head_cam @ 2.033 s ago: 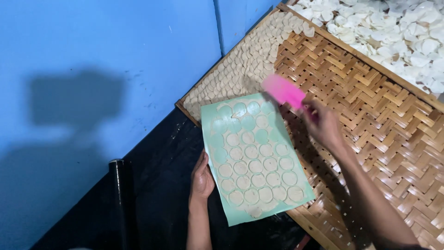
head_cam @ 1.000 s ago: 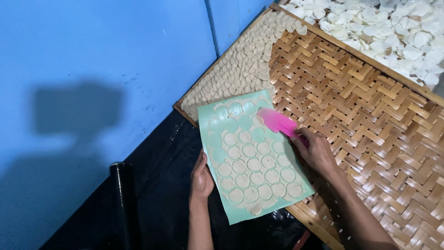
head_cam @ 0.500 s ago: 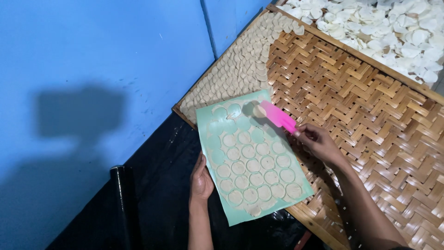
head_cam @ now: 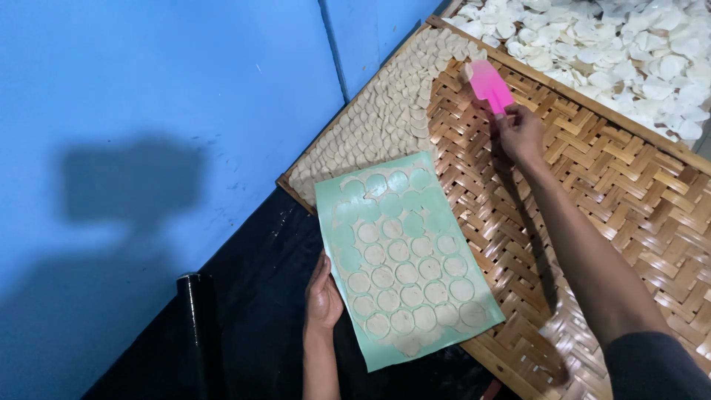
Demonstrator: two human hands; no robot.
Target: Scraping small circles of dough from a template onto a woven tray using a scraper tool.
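Lying half on the woven bamboo tray and half over the dark sheet beside it, a pale green board is seen, covered with rows of thin round dough discs; several circles near its far end are already bare. The discs are judged to be soft, thin and easily torn, so they are best lifted from beneath by a flat blade rather than pinched. The board itself looks light and fairly stiff, and is best steadied at its near left edge. There the left hand is laid, its fingers curled around the edge and pressed against it. A pink spatula is held in the right hand, the fingers closed around its handle, with one pale disc seemingly carried at the blade's tip. The right arm is stretched well forward across the tray, the wrist raised and the blade pointed at the end of the overlapping rows of discs already laid along the tray's left side. A second tray, heaped with white chips, is seen beyond. A black roll stands near the blue wall.
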